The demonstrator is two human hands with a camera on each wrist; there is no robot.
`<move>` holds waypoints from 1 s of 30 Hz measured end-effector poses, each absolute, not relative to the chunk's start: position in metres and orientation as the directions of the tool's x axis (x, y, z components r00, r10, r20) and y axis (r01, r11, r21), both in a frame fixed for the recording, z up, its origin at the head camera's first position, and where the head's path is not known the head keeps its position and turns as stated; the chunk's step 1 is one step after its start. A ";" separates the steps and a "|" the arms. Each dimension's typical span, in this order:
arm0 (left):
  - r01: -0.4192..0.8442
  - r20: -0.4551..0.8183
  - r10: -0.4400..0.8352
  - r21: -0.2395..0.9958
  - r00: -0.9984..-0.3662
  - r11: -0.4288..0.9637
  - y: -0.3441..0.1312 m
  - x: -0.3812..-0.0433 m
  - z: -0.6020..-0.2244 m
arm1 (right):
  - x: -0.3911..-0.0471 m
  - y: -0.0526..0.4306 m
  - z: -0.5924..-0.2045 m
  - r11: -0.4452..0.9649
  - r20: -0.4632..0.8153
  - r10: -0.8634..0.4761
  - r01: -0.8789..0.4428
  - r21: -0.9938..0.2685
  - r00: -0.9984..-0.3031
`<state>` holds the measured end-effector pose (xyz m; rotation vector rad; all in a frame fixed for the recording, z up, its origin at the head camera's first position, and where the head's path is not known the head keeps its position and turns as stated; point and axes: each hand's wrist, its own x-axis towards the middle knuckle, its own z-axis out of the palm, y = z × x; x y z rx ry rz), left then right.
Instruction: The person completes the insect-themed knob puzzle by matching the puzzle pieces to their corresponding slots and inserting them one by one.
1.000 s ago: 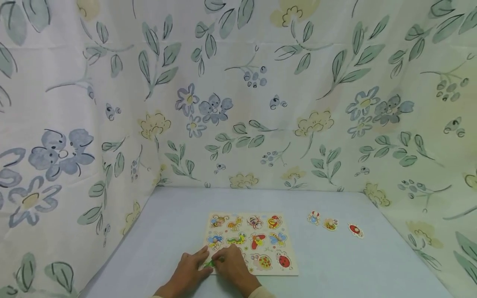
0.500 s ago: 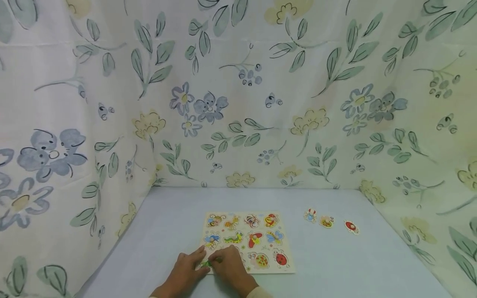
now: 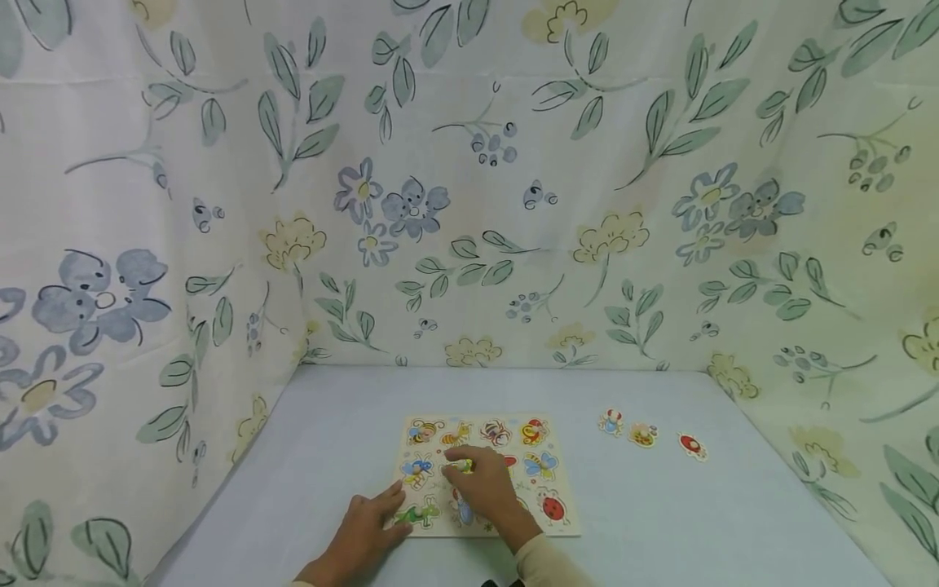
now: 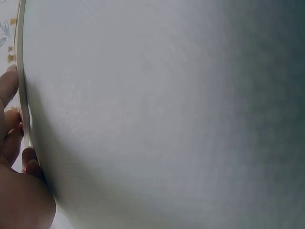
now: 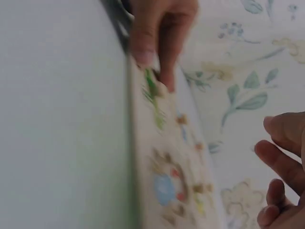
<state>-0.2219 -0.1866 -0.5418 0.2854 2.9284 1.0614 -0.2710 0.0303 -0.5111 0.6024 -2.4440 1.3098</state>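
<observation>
A pale wooden peg puzzle board [image 3: 447,534] with insect pictures lies on the table. At its near left corner my left hand [image 3: 361,530] rests, thumb and forefinger against the board's edge. Between these fingers and the blue bug picture [image 3: 462,509] lies a green grasshopper piece [image 3: 418,514], flat on the board. My right hand [image 3: 487,489] hovers over the middle of the board, partly hiding the caterpillar piece [image 3: 462,465]. The right wrist view shows that hand's fingers [image 5: 274,160] loosely bent and apart, with nothing between them.
Right of the board lie three loose pieces: a blue bug with red claws [image 3: 610,422], a snail [image 3: 643,435] and a ladybug [image 3: 692,446]. A floral cloth [image 3: 477,285] stands around the back and sides of the pale table [image 3: 638,505].
My right hand has let go of the grasshopper piece and moved up and right over the board. The left hand stays at the corner. The grasshopper is now in plain sight.
</observation>
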 end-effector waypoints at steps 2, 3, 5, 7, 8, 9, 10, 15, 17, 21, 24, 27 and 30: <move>0.156 0.040 0.170 0.643 -0.985 0.750 -0.186 -0.222 -0.540 | -0.276 0.041 -0.502 0.495 0.480 -0.196 -0.509 -0.704 -0.855; 0.154 0.038 0.169 0.643 -0.985 0.750 -0.186 -0.222 -0.540 | -0.279 0.047 -0.499 0.494 0.491 -0.190 -0.515 -0.701 -0.850; 0.145 0.030 0.165 0.643 -0.986 0.752 -0.185 -0.223 -0.539 | -0.285 0.058 -0.493 0.510 0.495 -0.170 -0.505 -0.696 -0.852; 0.140 0.025 0.162 0.643 -0.986 0.753 -0.186 -0.223 -0.538 | -0.291 0.069 -0.487 0.517 0.490 -0.157 -0.494 -0.699 -0.858; 0.136 0.022 0.159 0.643 -0.987 0.754 -0.186 -0.223 -0.538 | -0.293 0.074 -0.485 0.523 0.493 -0.151 -0.492 -0.696 -0.857; 0.132 0.018 0.157 0.640 -0.987 0.757 -0.186 -0.223 -0.538 | -0.296 0.079 -0.483 0.528 0.500 -0.146 -0.495 -0.690 -0.853; 0.127 0.014 0.154 0.639 -0.988 0.759 -0.187 -0.223 -0.538 | -0.298 0.083 -0.480 0.541 0.506 -0.135 -0.491 -0.683 -0.852; 0.119 0.010 0.147 0.641 -0.989 0.758 -0.186 -0.223 -0.543 | -0.306 0.111 -0.470 0.566 0.517 -0.066 -0.459 -0.685 -0.853; 0.126 0.018 0.149 0.640 -0.989 0.758 -0.187 -0.223 -0.545 | -0.311 0.123 -0.467 0.572 0.507 -0.028 -0.430 -0.699 -0.862; 0.140 0.032 0.154 0.630 -0.988 0.764 -0.187 -0.223 -0.546 | -0.323 0.148 -0.463 0.593 0.498 0.038 -0.381 -0.709 -0.866; 0.142 0.031 0.159 0.636 -0.987 0.758 -0.187 -0.223 -0.545 | -0.331 0.166 -0.457 0.603 0.484 0.081 -0.344 -0.720 -0.871; 0.145 0.031 0.163 0.642 -0.986 0.753 -0.187 -0.222 -0.543 | -0.338 0.181 -0.452 0.610 0.464 0.126 -0.300 -0.734 -0.877; 0.141 0.030 0.159 0.640 -0.987 0.756 -0.187 -0.222 -0.541 | -0.345 0.193 -0.450 0.616 0.448 0.165 -0.263 -0.743 -0.879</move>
